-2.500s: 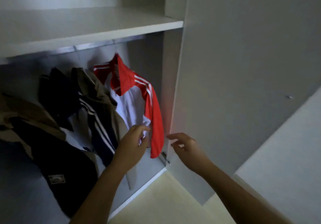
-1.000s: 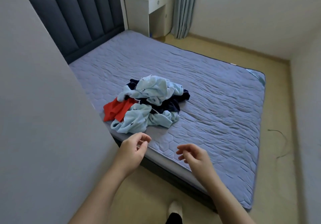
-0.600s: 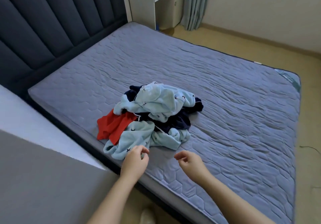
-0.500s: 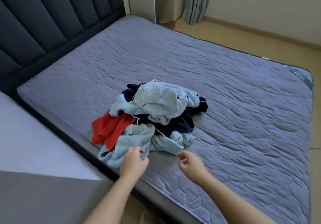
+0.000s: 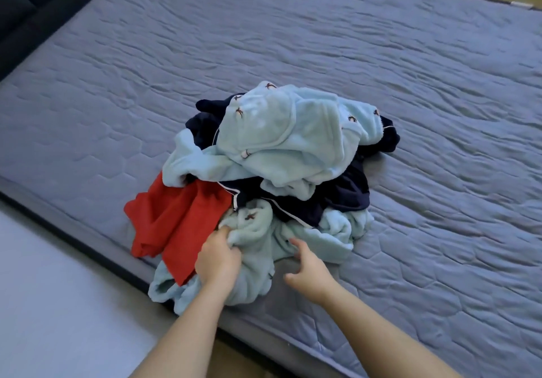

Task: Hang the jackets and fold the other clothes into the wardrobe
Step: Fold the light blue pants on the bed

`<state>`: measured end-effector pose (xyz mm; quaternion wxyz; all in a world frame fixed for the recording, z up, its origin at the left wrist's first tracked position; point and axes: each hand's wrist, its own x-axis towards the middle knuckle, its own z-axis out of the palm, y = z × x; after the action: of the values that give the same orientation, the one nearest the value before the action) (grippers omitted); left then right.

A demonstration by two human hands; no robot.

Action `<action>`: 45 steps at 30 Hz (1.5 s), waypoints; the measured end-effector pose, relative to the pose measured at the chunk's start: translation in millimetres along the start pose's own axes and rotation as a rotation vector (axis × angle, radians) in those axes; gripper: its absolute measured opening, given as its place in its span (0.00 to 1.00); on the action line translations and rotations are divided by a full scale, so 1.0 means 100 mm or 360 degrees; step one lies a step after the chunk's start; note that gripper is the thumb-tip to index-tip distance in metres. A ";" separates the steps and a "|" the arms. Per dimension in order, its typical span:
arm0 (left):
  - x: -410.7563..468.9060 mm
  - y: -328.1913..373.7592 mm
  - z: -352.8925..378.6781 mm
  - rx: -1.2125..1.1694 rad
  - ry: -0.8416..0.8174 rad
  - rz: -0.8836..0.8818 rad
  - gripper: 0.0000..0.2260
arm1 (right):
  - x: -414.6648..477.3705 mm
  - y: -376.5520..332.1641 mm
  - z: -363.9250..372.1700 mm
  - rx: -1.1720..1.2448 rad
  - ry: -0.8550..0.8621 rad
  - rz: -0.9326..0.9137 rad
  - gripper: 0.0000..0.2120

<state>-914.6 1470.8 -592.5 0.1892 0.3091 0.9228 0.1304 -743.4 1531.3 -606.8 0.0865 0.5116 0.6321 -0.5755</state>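
Gripping a pale blue fleece garment at the near side of the clothes pile on the bed.

The left hand has its fingers curled into a bunched fold of this fleece, which hangs partly over the bed's near edge; the right hand is just beside it, thumb and forefinger spread apart, forefinger tip touching the same fabric and clasping nothing. A red garment lies at the left of the pile, partly over the fleece and touching the left hand. A navy garment with white piping sits in the middle, and a second pale blue fleece piece with small embroidered marks is heaped on top. The quilted grey-blue bed cover is wrinkled, and a dark headboard shows at the upper left.
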 end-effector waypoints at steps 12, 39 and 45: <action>-0.86 0.74 -1.56 -0.1617 -0.0005 0.0162 0.29 | -0.67 -0.79 -0.19 -0.0082 0.0122 -0.0759 0.13; -3.82 2.87 -4.36 -0.2337 0.0089 0.0863 0.08 | -4.48 -1.43 -2.10 0.0388 0.0741 -0.1163 0.44; -4.09 3.48 -5.06 -0.2308 -0.0004 0.1070 0.09 | -5.05 -1.71 -2.64 0.0692 0.0825 -0.1317 0.11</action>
<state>-648.6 1424.3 94.3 0.2947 0.3707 0.4652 0.7478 -510.8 1502.1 -59.8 -0.4146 0.3511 0.6478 -0.5339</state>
